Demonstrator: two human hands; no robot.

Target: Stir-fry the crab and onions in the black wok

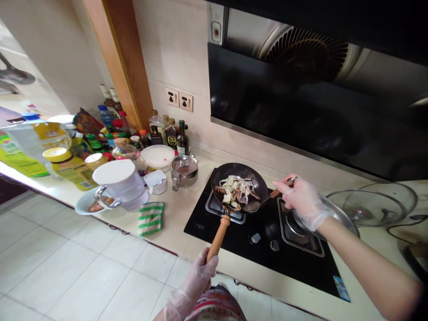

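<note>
- The left hand (197,272), in a clear plastic glove, is closed around the tapered wooden wok handle (218,238), fingers wrapped well along it.
- The right hand (302,200), also in a clear plastic glove, is closed in a pinch-like grip on the wooden-handled steel spatula (279,191), whose blade sits at the near rim of the pan.
- The round black steel wok (230,169) rests tilted on the left burner grate (220,207) of the black glass gas hob (214,227). It looks fairly heavy and hot, so the wooden handle is the place to hold it.
- Pale pieces of cut crab (236,191) lie in the wok. They look hard-shelled, slick and prone to sliding.
- A lidded steel saucepan (184,171) stands beyond the hob, its contents hidden.
- A white jug (120,183) stands in a white bowl of brownish food (87,203).
- A round glass lid with a steel rim (371,205) lies to the right.
</note>
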